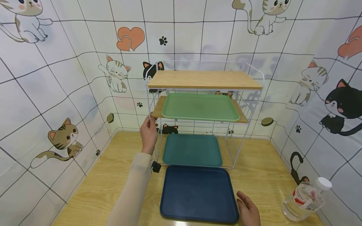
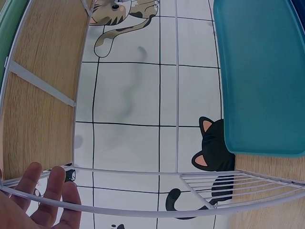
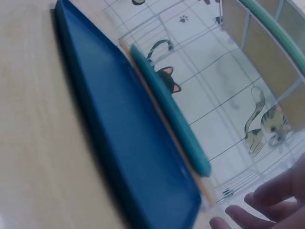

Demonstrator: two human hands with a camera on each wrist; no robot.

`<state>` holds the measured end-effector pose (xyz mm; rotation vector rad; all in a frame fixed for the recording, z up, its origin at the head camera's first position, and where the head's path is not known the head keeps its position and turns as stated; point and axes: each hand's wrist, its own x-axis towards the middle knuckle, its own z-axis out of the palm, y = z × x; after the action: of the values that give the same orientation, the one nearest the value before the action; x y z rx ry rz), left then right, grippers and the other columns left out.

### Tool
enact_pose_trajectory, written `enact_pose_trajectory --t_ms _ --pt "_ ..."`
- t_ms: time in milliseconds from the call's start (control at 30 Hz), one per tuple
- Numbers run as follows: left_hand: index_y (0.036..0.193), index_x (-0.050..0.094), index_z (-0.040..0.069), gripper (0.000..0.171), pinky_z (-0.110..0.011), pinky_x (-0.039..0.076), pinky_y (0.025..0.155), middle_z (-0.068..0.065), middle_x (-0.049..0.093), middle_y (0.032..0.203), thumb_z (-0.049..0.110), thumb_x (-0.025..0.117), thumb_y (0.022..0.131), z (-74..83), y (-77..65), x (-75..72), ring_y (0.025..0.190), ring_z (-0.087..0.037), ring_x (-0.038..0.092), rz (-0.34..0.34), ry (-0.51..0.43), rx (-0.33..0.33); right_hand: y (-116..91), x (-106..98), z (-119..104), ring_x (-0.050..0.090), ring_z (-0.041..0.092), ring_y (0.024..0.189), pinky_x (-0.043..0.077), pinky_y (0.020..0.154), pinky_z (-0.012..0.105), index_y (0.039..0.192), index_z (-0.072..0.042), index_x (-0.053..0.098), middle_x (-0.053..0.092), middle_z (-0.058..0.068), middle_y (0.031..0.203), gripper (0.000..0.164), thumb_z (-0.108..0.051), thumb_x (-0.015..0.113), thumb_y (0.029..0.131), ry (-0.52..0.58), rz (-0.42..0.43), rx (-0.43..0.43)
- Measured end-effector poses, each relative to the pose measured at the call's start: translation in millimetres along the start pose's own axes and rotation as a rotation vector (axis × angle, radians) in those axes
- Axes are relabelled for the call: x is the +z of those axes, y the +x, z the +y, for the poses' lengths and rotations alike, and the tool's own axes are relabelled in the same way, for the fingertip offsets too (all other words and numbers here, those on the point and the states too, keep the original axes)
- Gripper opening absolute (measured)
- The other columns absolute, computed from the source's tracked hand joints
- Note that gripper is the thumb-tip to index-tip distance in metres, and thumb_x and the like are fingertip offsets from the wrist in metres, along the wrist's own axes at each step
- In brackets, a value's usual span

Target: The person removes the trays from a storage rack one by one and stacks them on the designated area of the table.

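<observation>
A white wire rack with wooden shelves stands on the table. My left hand grips its left side at the level of the middle shelf, and the left wrist view shows the fingers bent over the white wire. On that shelf lies a light green tray, while a teal tray occupies the bottom shelf. Flat on the table in front of the rack is a navy blue tray. Beside its right edge my right hand holds nothing, its fingers loosely bent.
The rack's top wooden board carries no tray. A clear bottle with a white cap stands at the right edge of the wooden table. Behind and at both sides hangs a cat-patterned white covering.
</observation>
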<state>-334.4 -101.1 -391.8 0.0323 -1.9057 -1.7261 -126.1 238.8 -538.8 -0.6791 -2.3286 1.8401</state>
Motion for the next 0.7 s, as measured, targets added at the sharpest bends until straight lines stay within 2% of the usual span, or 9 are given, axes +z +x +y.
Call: enact_pose_trajectory --t_ms 67,133,200,300,400,533,633,700 --pt "0.126 0.069 0.006 0.036 -0.026 0.046 0.074 -0.016 0.070 0.124 0.027 0.044 0.111 0.1 0.4 -0.2 0.103 -0.033 0.068 0.001 0.002 0.000 1.4 -2.9 -10.0 0.048 0.044 0.137 0.051 0.089 0.020 0.147 0.012 0.044 0.044 0.031 0.152 0.047 -0.006 0.047 0.104 -0.003 -0.033 -0.031" --pt "0.125 0.069 0.006 0.036 -0.027 0.047 0.076 -0.016 0.071 0.124 0.027 0.044 0.111 -0.2 0.8 -0.3 0.104 -0.033 0.068 0.001 0.005 0.001 2.5 -5.3 -22.9 0.047 0.041 0.138 0.051 0.090 0.019 0.150 0.008 0.042 0.042 0.028 0.155 0.048 -0.010 0.047 0.106 0.005 -0.060 -0.035" --pt "0.125 0.070 0.006 0.036 -0.028 0.047 0.075 -0.016 0.071 0.123 0.027 0.044 0.111 0.1 0.9 -0.8 0.104 -0.034 0.067 0.002 0.007 0.007 3.5 -8.3 -37.2 0.045 0.040 0.140 0.050 0.101 0.029 0.154 0.002 0.038 0.038 0.025 0.159 0.050 -0.015 0.045 0.108 -0.003 -0.091 -0.035" --pt "0.126 0.070 0.007 0.036 -0.029 0.046 0.075 -0.018 0.071 0.123 0.027 0.044 0.111 -0.1 0.9 -0.9 0.104 -0.035 0.067 0.007 0.007 0.009 4.9 -13.7 -58.6 0.042 0.040 0.143 0.042 0.112 0.048 0.158 -0.003 0.034 0.033 0.019 0.163 0.051 -0.022 0.040 0.111 -0.013 -0.134 -0.060" --pt "0.127 0.069 0.007 0.036 -0.034 0.048 0.078 -0.018 0.071 0.123 0.026 0.044 0.110 -0.3 0.9 -1.2 0.104 -0.035 0.067 0.006 0.009 0.008 6.4 -18.9 -78.0 0.045 0.038 0.141 0.039 0.113 0.052 0.158 -0.005 0.034 0.033 0.016 0.163 0.051 -0.025 0.039 0.111 -0.030 -0.151 -0.114" --pt "0.134 0.067 0.008 0.037 -0.041 0.052 0.087 -0.017 0.072 0.121 0.025 0.044 0.110 -0.3 0.9 -0.9 0.102 -0.035 0.070 0.002 0.008 0.005 9.2 -24.7 -100.6 0.055 0.016 0.130 0.047 0.105 0.033 0.156 -0.009 0.038 0.038 0.009 0.160 0.049 -0.029 0.041 0.111 -0.053 -0.144 -0.186" --pt "0.140 0.063 0.010 0.038 -0.039 0.055 0.083 -0.018 0.074 0.115 0.025 0.044 0.111 0.9 0.2 -0.7 0.096 -0.034 0.072 -0.003 -0.003 0.002 11.9 -26.5 -115.3 0.055 -0.003 0.116 0.049 0.094 0.018 0.155 -0.009 0.040 0.041 0.008 0.158 0.048 -0.028 0.044 0.111 -0.038 -0.135 -0.247" --pt "0.142 0.062 0.011 0.038 -0.034 0.055 0.077 -0.020 0.074 0.111 0.024 0.043 0.111 1.7 -0.4 -0.6 0.093 -0.036 0.072 -0.005 -0.013 -0.001 13.5 -27.0 -124.7 0.054 -0.011 0.109 0.049 0.091 0.015 0.155 -0.007 0.040 0.042 0.009 0.157 0.048 -0.025 0.044 0.111 -0.020 -0.132 -0.291"
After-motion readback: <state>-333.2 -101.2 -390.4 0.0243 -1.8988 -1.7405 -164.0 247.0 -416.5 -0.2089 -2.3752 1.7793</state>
